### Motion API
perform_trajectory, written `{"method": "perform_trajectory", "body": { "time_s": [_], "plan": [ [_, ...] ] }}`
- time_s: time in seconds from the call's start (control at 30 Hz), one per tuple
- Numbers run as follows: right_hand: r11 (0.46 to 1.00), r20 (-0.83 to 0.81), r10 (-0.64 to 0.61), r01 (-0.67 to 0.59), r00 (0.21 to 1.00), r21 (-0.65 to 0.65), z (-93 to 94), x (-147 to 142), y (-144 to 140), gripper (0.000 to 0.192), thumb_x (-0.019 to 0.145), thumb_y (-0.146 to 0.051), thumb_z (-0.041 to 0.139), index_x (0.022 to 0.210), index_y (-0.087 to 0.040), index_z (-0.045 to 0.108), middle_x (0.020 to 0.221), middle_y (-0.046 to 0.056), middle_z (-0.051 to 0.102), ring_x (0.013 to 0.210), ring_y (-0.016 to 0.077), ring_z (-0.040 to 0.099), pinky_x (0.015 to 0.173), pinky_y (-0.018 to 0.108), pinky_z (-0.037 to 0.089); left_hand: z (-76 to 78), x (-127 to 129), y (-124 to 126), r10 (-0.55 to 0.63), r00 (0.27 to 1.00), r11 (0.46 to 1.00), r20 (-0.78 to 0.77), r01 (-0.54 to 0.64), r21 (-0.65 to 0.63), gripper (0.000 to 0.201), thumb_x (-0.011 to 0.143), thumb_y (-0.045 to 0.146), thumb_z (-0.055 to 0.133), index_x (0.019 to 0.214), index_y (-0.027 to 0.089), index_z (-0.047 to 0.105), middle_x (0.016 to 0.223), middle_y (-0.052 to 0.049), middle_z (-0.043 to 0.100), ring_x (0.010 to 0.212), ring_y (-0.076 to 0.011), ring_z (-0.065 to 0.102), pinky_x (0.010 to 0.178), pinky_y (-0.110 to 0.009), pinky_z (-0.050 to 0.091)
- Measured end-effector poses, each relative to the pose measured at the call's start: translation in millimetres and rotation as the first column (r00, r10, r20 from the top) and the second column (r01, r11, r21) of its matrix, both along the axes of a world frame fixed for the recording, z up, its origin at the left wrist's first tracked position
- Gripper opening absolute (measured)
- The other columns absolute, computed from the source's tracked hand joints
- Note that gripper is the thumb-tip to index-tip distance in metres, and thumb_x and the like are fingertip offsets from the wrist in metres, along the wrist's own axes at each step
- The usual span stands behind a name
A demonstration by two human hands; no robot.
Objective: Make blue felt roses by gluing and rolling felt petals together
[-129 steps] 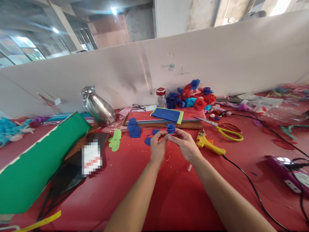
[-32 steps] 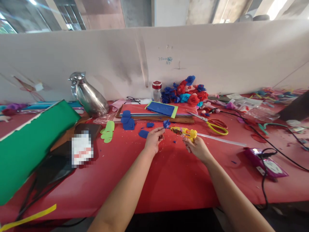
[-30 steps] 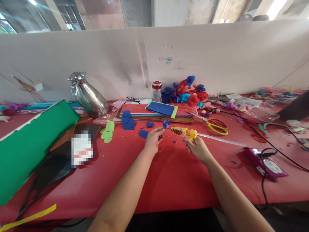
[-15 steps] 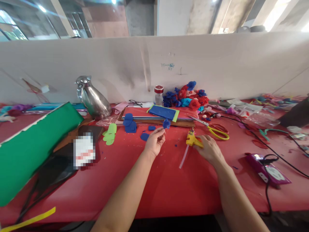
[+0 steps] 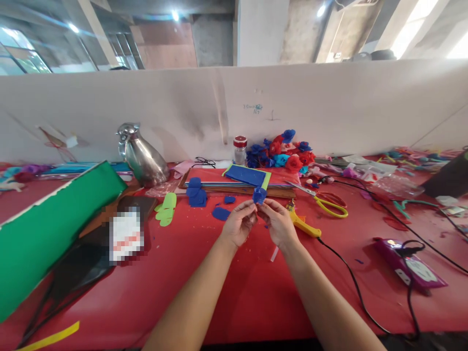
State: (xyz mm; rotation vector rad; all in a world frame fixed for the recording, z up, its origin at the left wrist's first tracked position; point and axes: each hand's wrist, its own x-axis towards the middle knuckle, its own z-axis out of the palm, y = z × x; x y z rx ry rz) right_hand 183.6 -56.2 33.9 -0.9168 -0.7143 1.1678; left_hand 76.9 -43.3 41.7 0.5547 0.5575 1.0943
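Observation:
Over the red table [image 5: 256, 292], my left hand [image 5: 238, 225] and my right hand [image 5: 280, 225] meet, and both pinch a small blue foam flower [image 5: 259, 194] held at the fingertips. A yellow glue gun [image 5: 305, 225] lies on the table just right of my right hand, its black cord trailing toward the front right. Loose blue foam petals [image 5: 221, 213] lie just left of my left hand.
A stack of coloured foam sheets [image 5: 241, 178] lies behind the hands, with a pile of finished foam flowers [image 5: 281, 152] and a small jar [image 5: 240, 149] by the white wall. Yellow-handled scissors [image 5: 329, 202], a steel jug [image 5: 142, 157], a green sheet [image 5: 51, 229] and a purple power strip [image 5: 409, 263] surround the spot.
My right hand held the glue gun's tip to the flower, then laid the gun down on the table and came back. Both hands now pinch the blue flower.

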Motion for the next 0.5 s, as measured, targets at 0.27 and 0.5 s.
{"method": "perform_trajectory", "body": {
  "time_s": [0.27,0.5],
  "plan": [
    [0.999,-0.086,-0.023,0.021,0.996,-0.025,0.5,2.7,-5.7,0.028,0.05,-0.037,0.084,0.069,-0.022,0.07,0.07,-0.001,0.071,0.062,0.0121,0.061,0.064,0.026,0.051,-7.1,2.3,3.3,0.021,0.999,1.0,-0.04,-0.022,-0.003,0.023,0.054,0.016,0.08,0.072,0.015,0.067,0.059,0.003,0.059,0.048,-0.0039,0.045,0.048,-0.018,0.033],
    [1.0,-0.102,-0.012,0.011,0.995,-0.018,2.1,2.6,-7.3,0.025,0.053,-0.035,0.083,0.07,-0.022,0.071,0.069,-0.002,0.07,0.063,0.0115,0.062,0.065,0.025,0.05,-2.2,2.1,2.4,0.056,0.995,0.998,-0.086,-0.056,-0.005,0.022,0.054,0.016,0.08,0.072,0.014,0.067,0.058,0.003,0.058,0.046,-0.003,0.042,0.046,-0.018,0.031]
  ]
}}
